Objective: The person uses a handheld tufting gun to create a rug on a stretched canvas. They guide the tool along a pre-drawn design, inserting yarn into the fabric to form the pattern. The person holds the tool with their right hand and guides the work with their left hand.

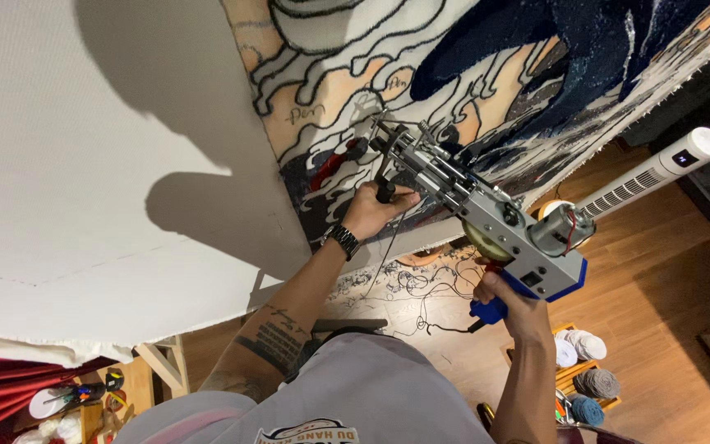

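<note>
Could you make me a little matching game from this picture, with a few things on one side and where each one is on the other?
Things:
1. left hand
2. right hand
3. white tower fan
4. yarn balls

Places:
A. on the blue rear grip of the tufting gun
B. in a wooden crate on the floor
C. on the black front grip, by the stretched cloth
D. standing on the wooden floor at right

Pairs: 1-C, 2-A, 3-D, 4-B
</note>
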